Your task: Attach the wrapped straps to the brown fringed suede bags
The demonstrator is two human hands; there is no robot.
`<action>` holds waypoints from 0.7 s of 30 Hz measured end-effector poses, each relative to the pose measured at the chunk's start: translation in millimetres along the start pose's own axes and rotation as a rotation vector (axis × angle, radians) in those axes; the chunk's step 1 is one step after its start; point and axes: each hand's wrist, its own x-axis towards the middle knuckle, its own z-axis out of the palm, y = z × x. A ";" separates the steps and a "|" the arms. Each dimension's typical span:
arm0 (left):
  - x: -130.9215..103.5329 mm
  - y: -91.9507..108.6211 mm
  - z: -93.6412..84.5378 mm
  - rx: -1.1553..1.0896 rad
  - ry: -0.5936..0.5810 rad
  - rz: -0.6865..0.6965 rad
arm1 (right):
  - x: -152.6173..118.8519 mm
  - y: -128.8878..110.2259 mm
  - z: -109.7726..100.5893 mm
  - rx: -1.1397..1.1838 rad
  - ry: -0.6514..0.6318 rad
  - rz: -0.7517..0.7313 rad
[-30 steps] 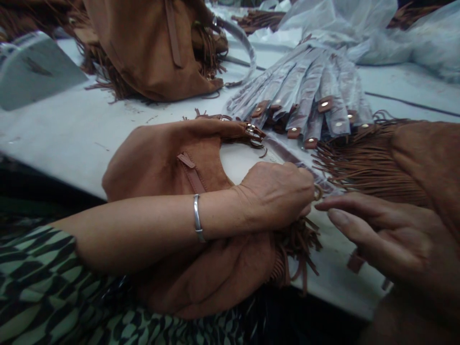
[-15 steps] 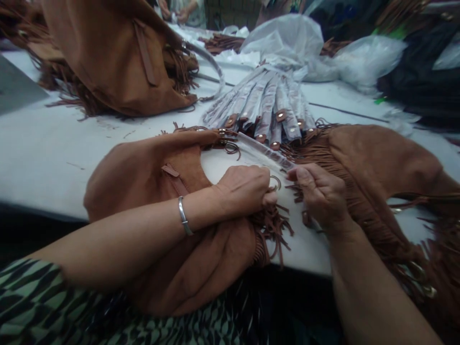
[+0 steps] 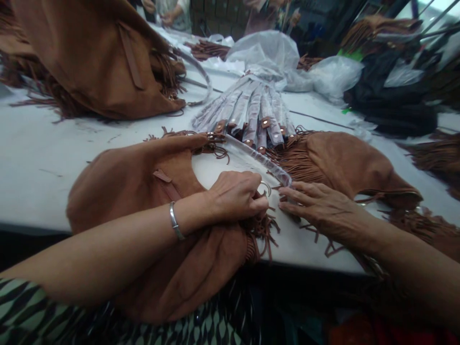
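Observation:
A brown suede fringed bag [image 3: 118, 177] lies across the table's front edge, its lower part hanging over. My left hand [image 3: 235, 196] is closed on the bag's near end, beside a metal ring [image 3: 265, 188] and a tuft of fringe. From the bag's far end a plastic-wrapped strap [image 3: 260, 158] slants toward my right hand [image 3: 312, 206]. That hand lies palm down with its fingers stretched out, the tips at the strap's loose end. Whatever is under the fingers is hidden.
A bundle of plastic-wrapped straps [image 3: 251, 105] lies behind the bag. Another brown bag [image 3: 334, 153] is to the right, and a larger one [image 3: 86, 62] stands at the left. Clear plastic bags [image 3: 266, 50] sit farther back. Other people's hands [image 3: 170, 17] show at the far side.
My right hand has gone from pinching the strap's end to lying flat with fingers extended. My left hand keeps its hold on the bag. The whole view has shifted slightly.

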 end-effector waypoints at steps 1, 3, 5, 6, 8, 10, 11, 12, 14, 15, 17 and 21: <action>-0.2 -0.4 -0.3 -0.001 -0.003 0.005 | 4.2 0.2 3.5 -0.019 -0.007 -0.017; -0.5 -1.5 -0.7 -0.005 0.004 0.015 | 14.6 0.6 5.7 -0.019 -0.015 -0.040; -0.7 -2.2 -0.9 -0.010 0.016 0.033 | 24.6 -0.5 1.6 0.060 0.028 -0.005; -0.7 -2.3 -0.8 -0.006 0.021 0.039 | 28.4 -1.9 -2.2 0.120 0.055 0.030; -0.3 -2.0 -0.5 0.014 0.022 0.036 | 33.1 -6.7 -11.9 0.244 0.116 0.122; 0.4 -1.4 0.4 0.032 0.023 0.027 | 34.9 -13.6 -21.9 0.332 0.153 0.181; 0.7 -1.2 1.1 0.035 0.031 0.026 | 35.3 -17.5 -26.3 0.352 0.168 0.190; 0.8 -1.0 2.0 0.036 0.043 0.028 | 36.0 -21.4 -30.3 0.356 0.177 0.187; 0.4 -0.5 4.0 0.044 0.077 0.034 | 38.3 -28.9 -37.0 0.317 0.176 0.167; -0.1 -0.2 5.0 0.054 0.096 0.034 | 40.1 -32.4 -40.0 0.275 0.181 0.161; -1.5 0.7 6.5 0.082 0.129 0.028 | 44.2 -39.0 -45.5 0.153 0.203 0.158; -3.7 2.4 6.9 0.118 0.163 0.028 | 51.6 -51.1 -52.4 -0.060 0.229 0.130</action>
